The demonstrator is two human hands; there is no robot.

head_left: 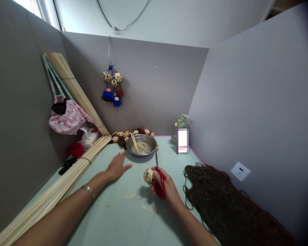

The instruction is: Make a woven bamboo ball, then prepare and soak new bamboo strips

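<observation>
My left hand (117,167) is over the table just left of the metal bowl (130,150), thumb spread from the fingers, holding nothing. My right hand (166,188) grips a pair of red-handled scissors (162,186), blades pointing up toward the bowl's right side. The same hand holds a small woven ball (149,175) of pale strips at its fingertips. Water and several pale strips (135,143) are in the bowl, some leaning over its rim. Below the ball, loose strip offcuts (129,196) lie on the pale green table (105,218).
A long bundle of flat strips (74,174) runs along the left. Dark brown cord (220,198) is heaped at the right. Behind the bowl sit several woven balls (121,134); a jug (174,135) stands at the back right. Tasselled balls (114,83) hang on the wall.
</observation>
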